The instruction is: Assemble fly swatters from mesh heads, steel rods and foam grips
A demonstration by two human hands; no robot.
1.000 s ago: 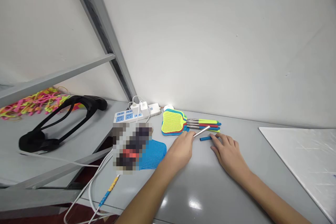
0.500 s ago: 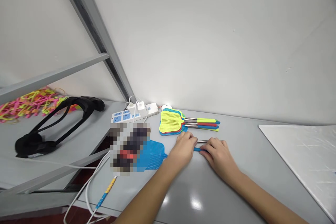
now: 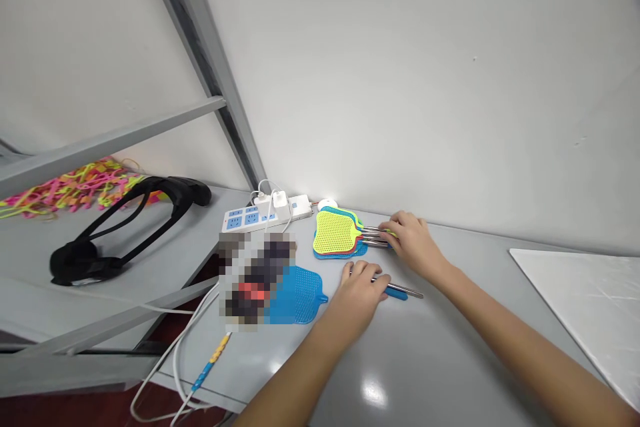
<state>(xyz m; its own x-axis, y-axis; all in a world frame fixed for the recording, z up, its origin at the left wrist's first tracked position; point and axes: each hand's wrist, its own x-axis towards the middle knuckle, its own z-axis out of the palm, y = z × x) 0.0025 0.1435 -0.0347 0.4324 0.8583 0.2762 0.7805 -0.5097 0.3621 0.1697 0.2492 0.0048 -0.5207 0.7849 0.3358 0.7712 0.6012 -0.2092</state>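
Fly swatters stacked on the grey table near the wall, yellow one uppermost. Right hand at their handles, fingers bent over them; whether gripping, cannot tell. Left hand nearer, fingers half curled over a metal rod and blue handle; firmness of hold unclear. Blue swatter head lies left of it.

Stacked fly swatters lie on a table before a wall, right of a power strip; a separate swatter head lies nearer, left of a rod and handle, a panel far right.
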